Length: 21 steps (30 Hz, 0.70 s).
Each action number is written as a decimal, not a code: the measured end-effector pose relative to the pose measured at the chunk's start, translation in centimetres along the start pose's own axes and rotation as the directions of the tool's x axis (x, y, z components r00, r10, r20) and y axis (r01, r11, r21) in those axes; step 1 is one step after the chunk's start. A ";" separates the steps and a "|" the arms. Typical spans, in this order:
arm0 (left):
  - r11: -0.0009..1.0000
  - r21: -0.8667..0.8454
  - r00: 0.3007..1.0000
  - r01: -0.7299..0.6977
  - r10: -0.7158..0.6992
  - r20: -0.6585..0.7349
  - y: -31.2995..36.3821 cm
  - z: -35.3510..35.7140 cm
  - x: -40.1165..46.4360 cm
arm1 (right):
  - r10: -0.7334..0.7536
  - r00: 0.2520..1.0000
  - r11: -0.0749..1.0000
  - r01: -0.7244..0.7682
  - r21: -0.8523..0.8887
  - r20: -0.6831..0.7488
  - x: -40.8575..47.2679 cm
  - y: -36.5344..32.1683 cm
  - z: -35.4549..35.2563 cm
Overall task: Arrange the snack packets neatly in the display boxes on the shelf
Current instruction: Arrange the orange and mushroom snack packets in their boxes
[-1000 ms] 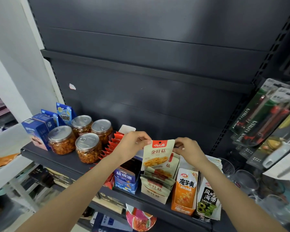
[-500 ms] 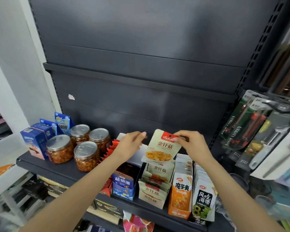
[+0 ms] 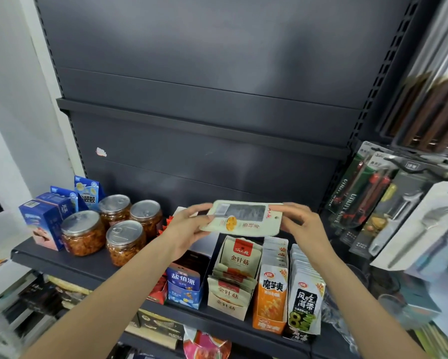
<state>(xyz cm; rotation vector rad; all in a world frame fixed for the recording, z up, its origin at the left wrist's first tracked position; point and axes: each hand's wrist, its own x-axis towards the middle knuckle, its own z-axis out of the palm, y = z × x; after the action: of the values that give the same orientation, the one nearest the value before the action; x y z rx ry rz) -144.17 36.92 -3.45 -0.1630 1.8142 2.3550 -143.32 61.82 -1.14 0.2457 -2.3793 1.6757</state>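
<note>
A person stands at the dark shelf (image 3: 62,260) holding one cream snack packet (image 3: 243,216) flat and sideways between both hands, its back face with the barcode turned up. The left hand (image 3: 186,229) pinches the packet's left edge, thumb on top and fingers curled under it. The right hand (image 3: 303,224) grips the right end the same way, fingers wrapped over the edge. The packet hangs in the air just above the cream display box (image 3: 228,304), which already holds a row of matching packets (image 3: 239,255) standing upright, the rear one leaning back a little.

To my eye the job is partway along: this packet is out of its box and turned the wrong way for display, so it has to be rotated upright with the printed front forward before it goes in. The risk is in that turn. The packet is thin and slippery-looking, held only at its ends, and if one hand lets go too early it could flop and drop behind the row or onto the floor. Pushing it down into the row could also knock over the leaning packet, or nudge the orange box (image 3: 269,299) and the black-and-green packets (image 3: 305,307) standing tight beside it. The jars (image 3: 124,242) to the left sit well apart and look safe.
</note>
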 end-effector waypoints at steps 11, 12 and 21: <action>0.849 0.407 0.940 -0.337 0.329 0.091 0.6 -0.4 -2.9 | 0.188 0.982 0.917 -0.178 0.356 0.006 -1.7 1.2 1.5; 0.837 0.419 0.934 -0.352 0.342 0.103 0.5 -0.5 -3.0 | 0.185 0.983 0.916 -0.173 0.361 0.002 -1.7 1.2 1.6; 0.939 0.274 0.978 -0.207 0.194 0.073 -1.1 -1.1 -1.4 | 0.165 0.986 0.914 -0.158 0.374 0.013 -2.3 1.7 1.1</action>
<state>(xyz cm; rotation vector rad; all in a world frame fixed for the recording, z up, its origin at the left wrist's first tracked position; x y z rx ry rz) -142.58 35.99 -4.51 0.1165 2.2091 2.1687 -141.62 61.40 -3.65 0.0927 -2.0953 2.1953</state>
